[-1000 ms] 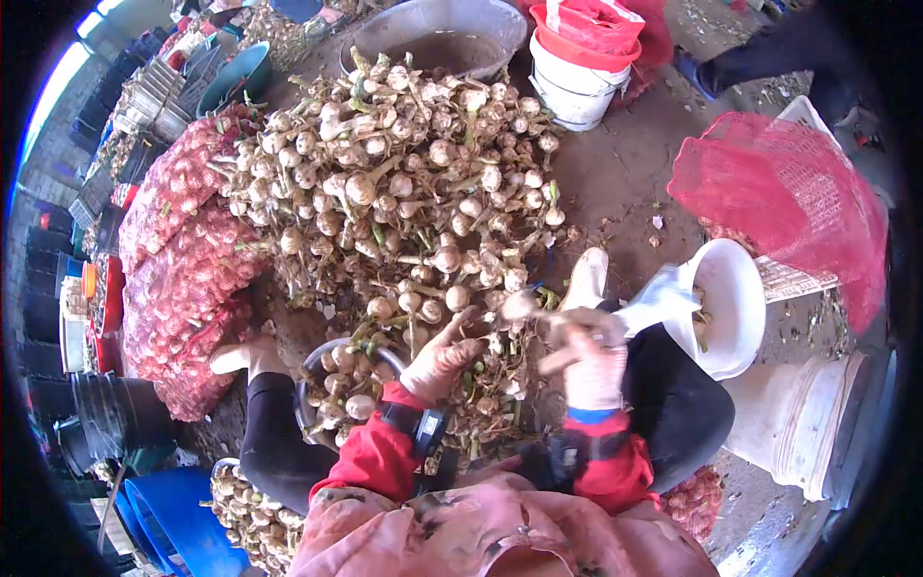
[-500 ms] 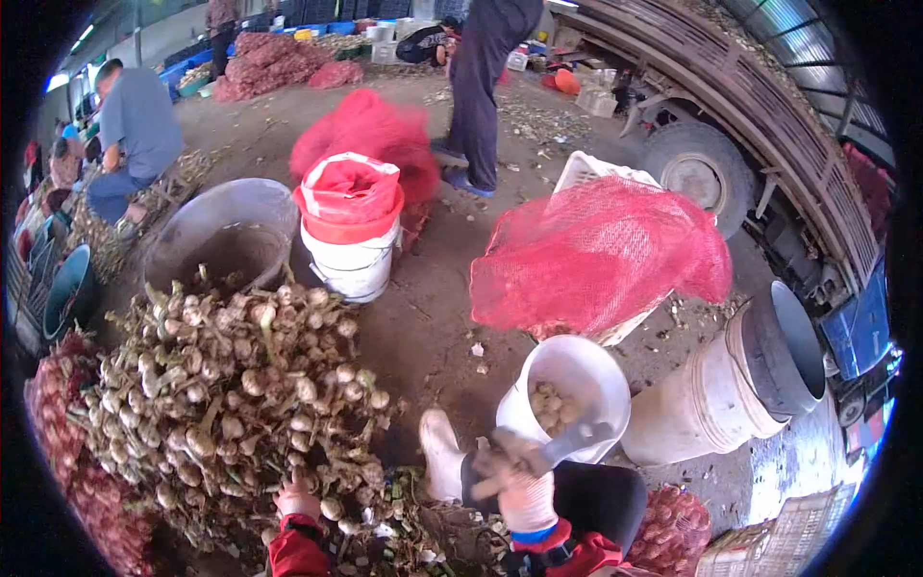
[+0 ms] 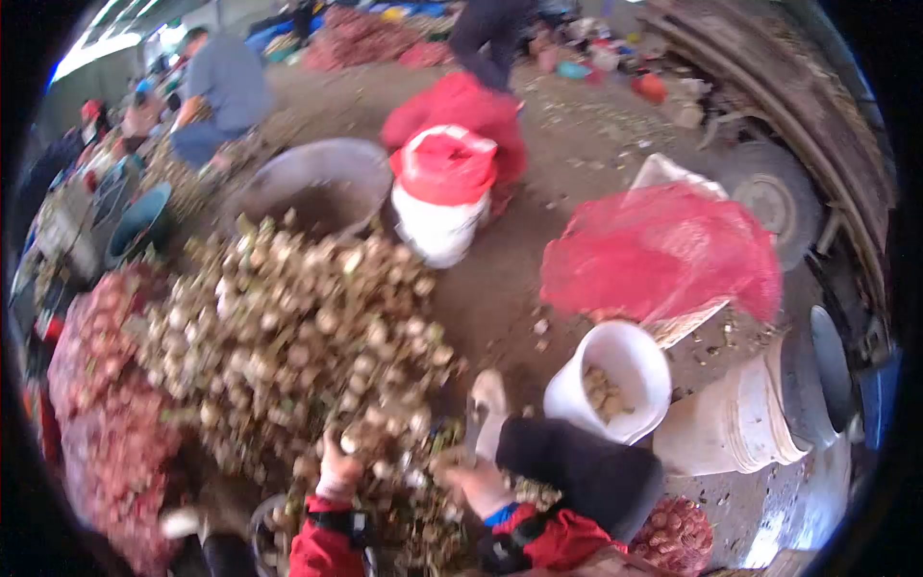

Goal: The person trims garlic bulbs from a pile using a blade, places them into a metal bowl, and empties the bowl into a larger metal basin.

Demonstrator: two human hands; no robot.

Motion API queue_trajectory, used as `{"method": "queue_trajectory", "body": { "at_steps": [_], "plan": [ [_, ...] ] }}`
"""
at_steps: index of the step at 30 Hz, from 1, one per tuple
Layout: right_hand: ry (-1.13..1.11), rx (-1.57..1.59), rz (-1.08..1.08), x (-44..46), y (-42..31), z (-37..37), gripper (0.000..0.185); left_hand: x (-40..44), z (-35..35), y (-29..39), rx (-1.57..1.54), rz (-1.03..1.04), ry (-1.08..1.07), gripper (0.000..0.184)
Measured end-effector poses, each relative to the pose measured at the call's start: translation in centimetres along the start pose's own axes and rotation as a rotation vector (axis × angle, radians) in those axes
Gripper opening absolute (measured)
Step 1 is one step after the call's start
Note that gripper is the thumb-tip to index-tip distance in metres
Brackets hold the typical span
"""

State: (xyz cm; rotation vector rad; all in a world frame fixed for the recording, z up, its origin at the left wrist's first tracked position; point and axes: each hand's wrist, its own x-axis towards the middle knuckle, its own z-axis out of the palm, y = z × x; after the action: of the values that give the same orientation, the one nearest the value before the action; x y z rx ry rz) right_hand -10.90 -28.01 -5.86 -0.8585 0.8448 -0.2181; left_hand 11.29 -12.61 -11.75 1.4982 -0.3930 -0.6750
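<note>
A large heap of garlic bulbs (image 3: 298, 337) with dry stems lies in front of me. My left hand (image 3: 340, 469) is at the heap's near edge, fingers closed round a pale garlic bulb (image 3: 349, 444). Just to the right, my right hand (image 3: 478, 486) grips a hand tool with a grey metal blade (image 3: 473, 425) pointing up; blur hides its exact kind. Beyond my right knee stands a white bucket (image 3: 569, 392) with several trimmed bulbs (image 3: 604, 394) at its bottom.
A red mesh bag (image 3: 663, 252) covers a white crate. Stacked buckets (image 3: 721, 423) lie tilted at right, near a truck wheel (image 3: 769, 197). Filled net sacks (image 3: 111, 385) stand at left. A grey tub (image 3: 327, 163) and white bucket (image 3: 437, 226) stand behind the heap. People work farther back.
My view has swung left, shifting the scene rightward. My right hand, with the tool, has moved from over the white bucket to beside my left hand, which now has a bulb.
</note>
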Motion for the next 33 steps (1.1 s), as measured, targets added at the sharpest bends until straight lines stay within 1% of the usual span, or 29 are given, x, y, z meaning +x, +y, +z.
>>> {"method": "queue_trajectory", "body": {
  "at_steps": [1, 2, 3, 4, 5, 6, 7, 9, 10, 11, 12, 13, 14, 15, 16, 17, 18, 19, 21, 22, 23, 25, 27, 29, 30, 31, 32, 33],
  "plan": [
    [0.066, -0.154, -0.123, -1.3, -0.6, 1.5, 0.022, -3.0, 0.9, 2.9, -0.251, -0.13, -0.016, 0.075],
    [0.015, -0.65, -0.248, -1.6, -0.6, 1.7, 0.04, -5.9, 1.8, 5.8, -0.5, -0.265, 0.0, 0.079],
    [-0.045, -0.778, -0.197, -2.3, -0.6, 1.8, 0.034, -8.1, 1.5, 5.4, -0.541, -0.231, -0.049, 0.084],
    [-0.011, -0.763, -0.209, -3.8, -1.1, 3.1, 0.03, -10.3, 1.1, 5.1, -0.583, -0.198, -0.1, 0.089],
    [-0.026, -0.843, -0.442, -3.4, 1.6, 2.5, 0.029, -11.8, 1.6, 6.2, -0.471, -0.164, -0.093, 0.093],
    [-0.111, -0.791, -0.675, -2.7, 4.2, 2.1, 0.024, -13.2, 2.0, 7.4, -0.357, -0.132, -0.083, 0.097],
    [-0.126, -0.87, -0.732, -3.3, 4.7, 2.8, 0.02, -14.3, 1.8, 6.6, -0.053, -0.069, -0.009, 0.101],
    [-0.221, -0.907, -0.79, -5.8, 3.7, 4.8, 0.022, -16.1, 0.3, 5.8, 0.224, 0.07, -0.015, 0.107],
    [-0.255, -0.964, -0.747, -6.4, 3.7, 5.6, 0.026, -17.1, 0.3, 7.4, 0.167, -0.075, -0.014, 0.107],
    [-0.295, -1.006, -0.794, -6.1, 4.5, 5.7, 0.024, -17.9, 0.4, 9.0, 0.105, -0.211, -0.015, 0.106],
    [-0.337, -1.041, -0.785, -6.1, 4.9, 5.7, 0.022, -18.6, 0.3, 9.0, -0.046, -0.216, -0.027, 0.107],
    [-0.377, -1.076, -0.777, -6.4, 4.4, 6.4, 0.019, -19.1, 0.2, 9.3, 0.076, -0.176, 0.001, 0.101],
    [-0.396, -1.162, -0.723, -6.9, 4.0, 7.0, 0.017, -19.3, -0.2, 8.3, 0.31, -0.105, 0.046, 0.095],
    [-0.399, -1.157, -0.72, -7.1, 4.0, 7.3, 0.017, -19.5, -0.7, 7.3, 0.543, -0.033, 0.089, 0.089],
    [-0.419, -1.256, -0.721, -7.2, 4.0, 7.7, 0.017, -19.9, -0.7, 7.5, 0.546, -0.038, 0.09, 0.089],
    [-0.439, -1.355, -0.721, -7.3, 4.1, 7.9, 0.017, -20.2, -0.6, 7.9, 0.567, 0.014, 0.107, 0.085],
    [-0.436, -1.351, -0.711, -6.7, 5.0, 7.7, 0.019, -20.6, -0.4, 8.1, 0.587, 0.063, 0.123, 0.081],
    [-0.436, -1.348, -0.705, -6.7, 5.1, 7.8, 0.019, -20.8, -0.3, 7.7, 0.589, 0.057, 0.121, 0.081],
    [-0.476, -1.473, -0.606, -6.8, 4.9, 7.9, 0.023, -21.0, 0.2, 6.8, 0.641, 0.106, 0.17, 0.076],
    [-0.473, -1.406, -0.655, -6.6, 5.4, 7.6, 0.027, -21.3, 0.6, 7.3, 0.538, -0.009, 0.172, 0.074],
    [-0.468, -1.407, -0.65, -6.2, 5.7, 7.3, 0.027, -21.5, 0.8, 7.1, 0.536, -0.011, 0.166, 0.074],
    [-0.503, -1.423, -0.586, -5.8, 6.2, 7.2, 0.026, -22.0, 1.0, 6.7, 0.427, 0.041, 0.201, 0.075],
    [-0.498, -1.425, -0.57, -5.1, 7.3, 6.8, 0.027, -22.1, 0.8, 5.6, 0.391, 0.03, 0.202, 0.075],
    [-0.454, -1.385, -0.732, -2.7, 10.3, 4.9, 0.025, -22.3, 0.9, 4.9, 0.353, -0.158, 0.318, 0.073],
    [-0.365, -1.546, -0.369, -0.2, 10.4, 2.8, 0.022, -22.9, 2.0, 7.5, 0.37, -0.173, 0.301, 0.073],
    [-0.188, -1.49, -0.171, 1.3, 9.6, 1.3, 0.019, -24.0, 2.6, 11.1, 0.564, 0.051, 0.222, 0.085],
    [0.0, -1.413, 0.008, 2.7, 8.9, -0.2, 0.017, -24.5, 2.8, 12.4, 0.5, 0.049, 0.303, 0.084],
    [0.142, -1.266, -0.061, 2.6, 8.6, 0.4, 0.016, -24.9, 2.8, 13.0, 0.426, 0.051, 0.394, 0.084]
  ]
}}
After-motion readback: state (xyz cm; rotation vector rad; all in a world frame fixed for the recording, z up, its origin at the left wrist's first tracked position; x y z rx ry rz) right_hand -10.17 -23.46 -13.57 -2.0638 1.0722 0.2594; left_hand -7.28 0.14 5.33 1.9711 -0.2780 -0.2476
